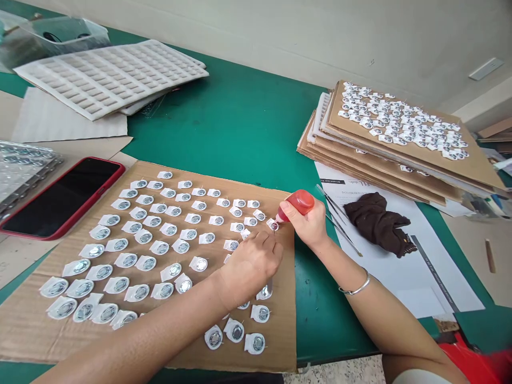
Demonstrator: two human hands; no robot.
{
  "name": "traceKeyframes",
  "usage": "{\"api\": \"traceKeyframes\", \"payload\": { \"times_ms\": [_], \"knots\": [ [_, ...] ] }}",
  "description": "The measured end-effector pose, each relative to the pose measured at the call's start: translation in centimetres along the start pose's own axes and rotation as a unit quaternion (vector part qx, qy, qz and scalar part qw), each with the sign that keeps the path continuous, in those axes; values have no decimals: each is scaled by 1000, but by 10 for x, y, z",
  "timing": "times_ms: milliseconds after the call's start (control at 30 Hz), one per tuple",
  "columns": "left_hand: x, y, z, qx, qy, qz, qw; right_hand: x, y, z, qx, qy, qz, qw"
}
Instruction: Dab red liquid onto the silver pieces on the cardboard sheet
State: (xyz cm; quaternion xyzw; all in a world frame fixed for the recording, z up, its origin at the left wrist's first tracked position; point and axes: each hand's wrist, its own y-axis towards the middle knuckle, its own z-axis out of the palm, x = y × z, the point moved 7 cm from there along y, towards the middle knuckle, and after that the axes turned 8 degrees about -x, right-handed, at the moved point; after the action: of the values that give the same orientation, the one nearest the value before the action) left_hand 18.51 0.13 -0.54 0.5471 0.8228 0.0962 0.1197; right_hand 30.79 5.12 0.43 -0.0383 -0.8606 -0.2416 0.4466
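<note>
My right hand is wrapped round a small red squeeze bottle, which is tilted with its nozzle down at a small round silver piece on a white backing. Just to the left and nearer, my left hand is closed, fingertips pinched beside that same piece. Whatever lies between those fingers is hidden. Under both hands a brown cardboard sheet bears loose rows of many such silver discs on white tabs. My left forearm covers part of the rows.
On the right stand stacked cardboard sheets topped with more discs. Tweezers and a dark cloth lie on white paper. At left are a phone in a red case, white gridded trays and a clear plastic box.
</note>
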Motion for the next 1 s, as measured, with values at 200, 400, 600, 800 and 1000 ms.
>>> {"api": "traceKeyframes", "payload": {
  "times_ms": [200, 400, 600, 800, 1000],
  "knots": [
    [0, 0, 0, 5, -4, -2, 1000, 1, 0, 0, 1, 0, 5, 1000],
    [-1, -1, 1, -3, -8, 4, 1000, 2, -1, 1, 3, 3, 4, 1000],
    [0, 0, 2, 6, -13, 0, 1000, 1, 0, 0, -2, 1, 4, 1000],
    [0, 1, 2, 42, -12, -3, 999, 0, 1, -1, -8, 0, -4, 1000],
    [2, 2, 2, 45, -21, -12, 999, 1, 1, -2, -16, -3, -5, 1000]
  ]
}}
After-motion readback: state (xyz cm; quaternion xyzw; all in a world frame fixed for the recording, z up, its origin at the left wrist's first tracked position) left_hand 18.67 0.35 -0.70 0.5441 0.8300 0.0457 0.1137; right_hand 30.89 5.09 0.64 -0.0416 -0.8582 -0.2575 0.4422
